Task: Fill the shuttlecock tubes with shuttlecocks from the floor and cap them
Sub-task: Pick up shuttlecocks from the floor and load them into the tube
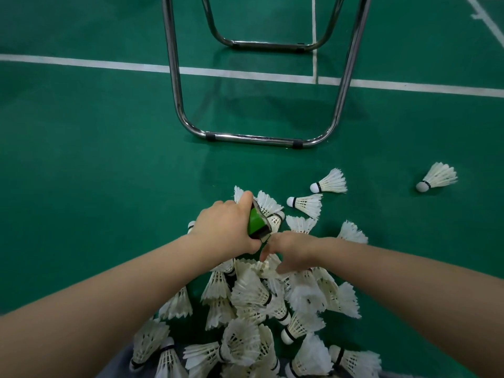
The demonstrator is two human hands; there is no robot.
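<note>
Filling is the step in hand. At frame centre the left hand point(226, 227) grips the tube point(257, 222) above the pile point(259, 309). The right hand point(291, 252) reaches a shuttlecock point(266, 266); whether its fingers pinch it, I cannot tell. Next it probably must enter the tube cork-first.

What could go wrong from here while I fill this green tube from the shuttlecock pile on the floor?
Your left hand grips the green tube low against the pile, so its end may crush feathers beneath. Your right hand digs into the tangle, its grip blurred, and pulling one out might bend its neighbours. One stray shuttlecock lies apart at far right and is easily missed.
</note>
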